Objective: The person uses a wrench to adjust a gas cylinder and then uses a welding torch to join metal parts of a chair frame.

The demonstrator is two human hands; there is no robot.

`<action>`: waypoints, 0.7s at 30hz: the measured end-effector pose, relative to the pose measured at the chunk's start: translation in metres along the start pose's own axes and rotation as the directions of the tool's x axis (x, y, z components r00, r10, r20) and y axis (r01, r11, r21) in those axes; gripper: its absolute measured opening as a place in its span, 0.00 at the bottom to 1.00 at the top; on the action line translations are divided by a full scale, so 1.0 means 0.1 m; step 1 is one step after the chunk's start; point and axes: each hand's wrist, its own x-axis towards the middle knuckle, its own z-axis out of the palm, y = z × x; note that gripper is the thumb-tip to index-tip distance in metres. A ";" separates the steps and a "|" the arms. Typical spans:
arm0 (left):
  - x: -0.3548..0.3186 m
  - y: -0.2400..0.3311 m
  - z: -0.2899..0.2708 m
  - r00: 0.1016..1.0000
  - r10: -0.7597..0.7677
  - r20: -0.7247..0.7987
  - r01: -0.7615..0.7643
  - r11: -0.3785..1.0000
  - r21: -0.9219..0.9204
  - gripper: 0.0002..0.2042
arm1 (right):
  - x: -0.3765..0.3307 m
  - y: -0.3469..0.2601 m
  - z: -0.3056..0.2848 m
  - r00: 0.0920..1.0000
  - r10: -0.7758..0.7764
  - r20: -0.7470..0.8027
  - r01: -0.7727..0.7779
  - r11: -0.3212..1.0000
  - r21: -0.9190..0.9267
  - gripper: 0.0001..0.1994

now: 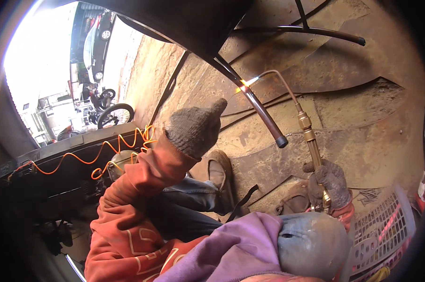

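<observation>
Right hand (329,184) grips torch (311,138), flame (252,82) meeting tube (264,113); left hand (195,128) nearby, whether gripping anything unclear. Best: hold flame steady, left hand well clear.

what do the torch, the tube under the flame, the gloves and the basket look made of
Torch: likely brass, from its shiny golden body.
Tube: probably metal with a glossy dark-brown finish; it glows orange at the flame.
Gloves: grey knitted fabric, fibre unclear, judging by the ribbed texture.
Basket: probably pale plastic, from its moulded-looking grid.
</observation>
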 end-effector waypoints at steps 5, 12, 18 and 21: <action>0.03 0.10 -0.06 0.998 -0.051 0.040 0.052 0.999 -0.011 0.16 | 0.05 -0.04 0.04 1.000 0.027 -0.002 -0.028 0.999 -0.032 0.17; 0.01 0.09 -0.07 0.998 -0.057 -0.004 0.057 0.998 -0.009 0.16 | 0.11 0.00 0.06 1.000 0.012 0.003 -0.011 0.990 -0.139 0.12; 0.10 0.19 0.00 0.996 -0.071 0.056 0.070 0.997 0.008 0.16 | 0.07 0.01 0.07 0.998 -0.033 -0.055 0.023 0.987 -0.162 0.11; -0.02 0.16 -0.12 0.992 -0.110 0.054 0.109 0.994 0.025 0.16 | 0.10 0.00 0.07 0.999 0.026 0.037 -0.022 0.993 -0.115 0.10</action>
